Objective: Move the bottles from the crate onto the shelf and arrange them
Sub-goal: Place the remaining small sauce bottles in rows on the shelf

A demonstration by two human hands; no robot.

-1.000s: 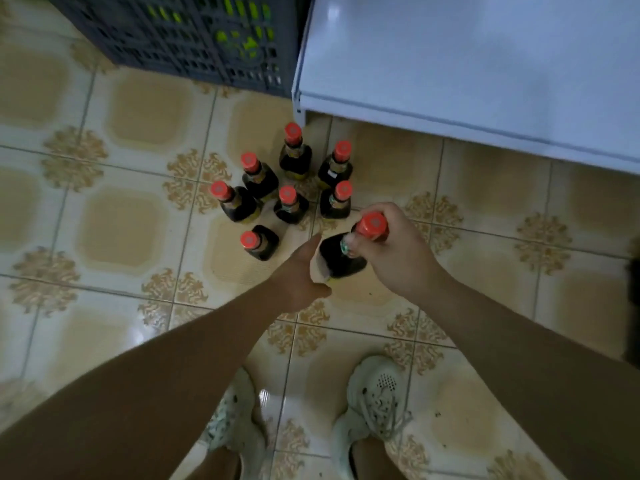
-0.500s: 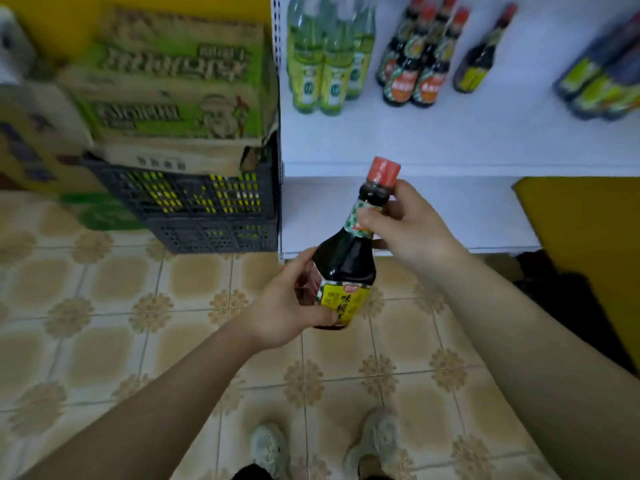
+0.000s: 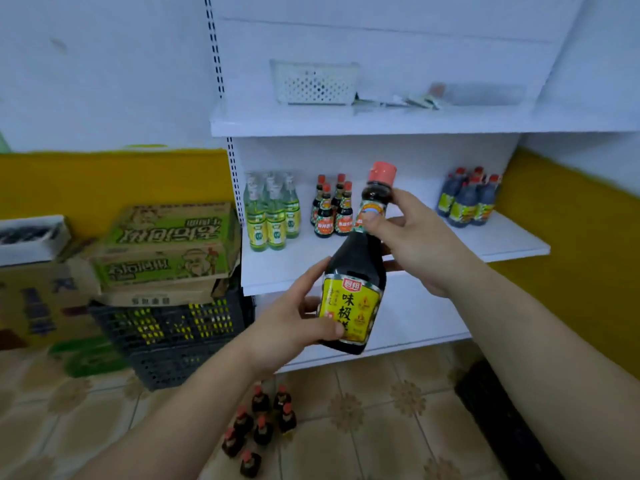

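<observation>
Head view: tilted up since 0.5 s ago; shelf (image 3: 512, 242) now fills the frame.
Bottle (image 3: 356, 268): in the air before the shelf, top leaning right, higher than before.
Left hand (image 3: 294, 323): fingers still curled round the label end.
Right hand (image 3: 412, 244): thumb and fingers pinch the neck.
Floor bottles (image 3: 259, 427): clustered near crate (image 3: 166, 341).

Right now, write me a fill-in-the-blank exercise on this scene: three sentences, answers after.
1. The right hand pinches the held bottle at its ____.
2. The left hand grips that bottle low, thumb over its ____ label.
3. The small red-capped bottles below stand on the tiled ____.
Missing words: neck; yellow; floor.
</observation>
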